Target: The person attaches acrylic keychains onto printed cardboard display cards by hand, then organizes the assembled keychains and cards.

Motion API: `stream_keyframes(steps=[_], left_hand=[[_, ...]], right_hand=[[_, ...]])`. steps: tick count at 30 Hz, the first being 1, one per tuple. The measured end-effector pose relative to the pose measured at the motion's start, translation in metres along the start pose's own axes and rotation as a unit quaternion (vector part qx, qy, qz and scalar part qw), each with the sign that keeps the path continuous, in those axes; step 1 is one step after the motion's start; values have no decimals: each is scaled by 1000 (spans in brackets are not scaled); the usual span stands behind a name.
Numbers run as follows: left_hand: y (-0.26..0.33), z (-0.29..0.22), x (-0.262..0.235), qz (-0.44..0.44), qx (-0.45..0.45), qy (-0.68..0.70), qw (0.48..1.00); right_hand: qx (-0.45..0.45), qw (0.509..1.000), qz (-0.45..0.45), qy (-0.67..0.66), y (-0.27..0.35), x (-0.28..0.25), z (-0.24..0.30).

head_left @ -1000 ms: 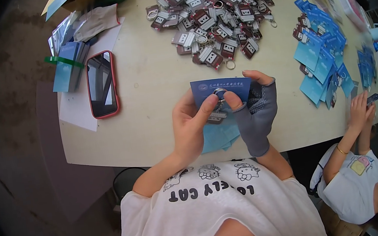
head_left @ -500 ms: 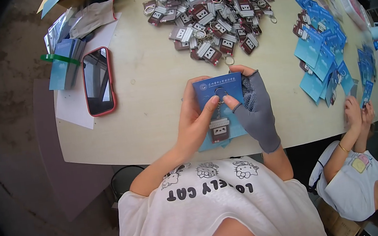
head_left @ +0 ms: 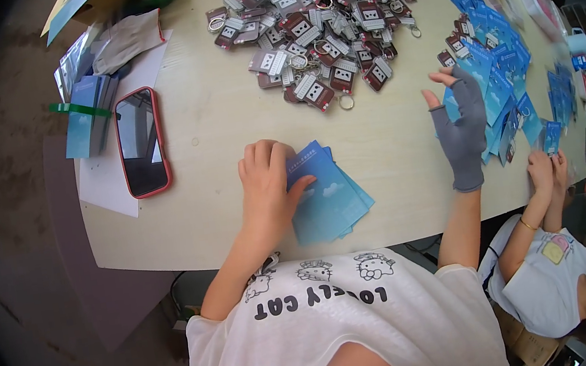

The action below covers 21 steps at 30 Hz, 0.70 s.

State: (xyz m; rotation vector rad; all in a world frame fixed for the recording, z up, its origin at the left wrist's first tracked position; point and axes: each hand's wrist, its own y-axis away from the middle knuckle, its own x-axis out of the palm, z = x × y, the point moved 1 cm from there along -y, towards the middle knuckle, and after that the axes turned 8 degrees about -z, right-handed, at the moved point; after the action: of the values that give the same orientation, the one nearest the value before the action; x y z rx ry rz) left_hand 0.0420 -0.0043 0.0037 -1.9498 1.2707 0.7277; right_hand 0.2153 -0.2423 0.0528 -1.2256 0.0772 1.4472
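- We work at a pale table [head_left: 193, 219] whose near edge runs along in front of us.
- Beyond our hands, the heap of keychains [head_left: 302, 26] fills the table's far middle, brown and grey pieces jumbled together with their rings.
- To our right lies a loose pile of blue cards [head_left: 497, 90], with keychains showing among them.
- Our right hand [head_left: 461, 126], in a grey fingerless glove [head_left: 463, 148], reaches over that pile's left edge, thumb and fingertips parted. Blue shows beneath it; we cannot tell whether a card there touches the palm. We judge the step in hand to be laying a card down on the pile.
- Our left hand [head_left: 266, 187] lies beside the fanned stack of cards [head_left: 330, 204], fingers curled, thumb over the top card. Whether it pinches that card is hidden from us.
- That stack rests near the table's edge, printed face up; the next move, we judge, calls for one card separated cleanly from it.
- The heap's nearest keychain [head_left: 316, 94] lies just beyond; picking it by its ring [head_left: 347, 103] would seem easiest.
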Motion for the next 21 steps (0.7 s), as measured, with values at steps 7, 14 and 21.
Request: stream_keyframes(steps=[7,14,21], left_hand=[[-11,4,-14,38,-115,194,974],[-20,7,-32,-3,-142,223,964],[-29,3,-35,-5,-101,218,971]], right_hand=[[-102,980,158,-73,18,75,26],[-97,980,99,-145,8,43,56],[22,915,244,-322,29,34,90]])
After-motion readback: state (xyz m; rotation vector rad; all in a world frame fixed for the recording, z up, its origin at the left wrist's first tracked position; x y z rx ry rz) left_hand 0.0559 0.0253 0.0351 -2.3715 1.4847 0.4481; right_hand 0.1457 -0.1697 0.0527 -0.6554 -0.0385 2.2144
